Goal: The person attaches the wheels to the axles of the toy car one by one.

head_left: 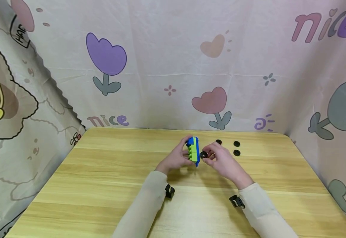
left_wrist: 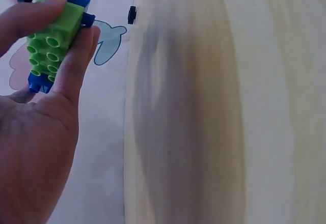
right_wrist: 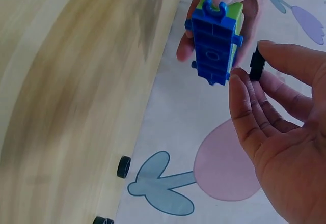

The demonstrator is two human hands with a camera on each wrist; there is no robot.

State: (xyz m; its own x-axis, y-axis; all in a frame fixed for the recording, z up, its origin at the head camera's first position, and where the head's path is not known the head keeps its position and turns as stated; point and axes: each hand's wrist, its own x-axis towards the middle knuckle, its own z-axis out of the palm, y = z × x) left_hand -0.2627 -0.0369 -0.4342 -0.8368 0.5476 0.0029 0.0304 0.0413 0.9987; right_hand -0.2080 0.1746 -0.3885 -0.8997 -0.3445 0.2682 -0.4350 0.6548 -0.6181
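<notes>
My left hand [head_left: 177,158] grips a toy vehicle [head_left: 193,151] of green studded bricks on a blue base, held above the table. In the right wrist view its blue underside [right_wrist: 212,51] faces the camera, with short axle pegs at the sides and a hook at one end. My right hand [head_left: 221,162] pinches a small black wheel [right_wrist: 257,65] between thumb and fingers, close beside the blue base. Whether the wheel [head_left: 203,154] touches a peg I cannot tell from the head view; a small gap shows in the right wrist view.
Three more black wheels lie on the wooden table [head_left: 101,185]: one behind my right hand [head_left: 218,141], and two to its right, a farther wheel [head_left: 236,143] and a nearer wheel [head_left: 236,153]. A patterned cloth [head_left: 152,59] hangs behind the table.
</notes>
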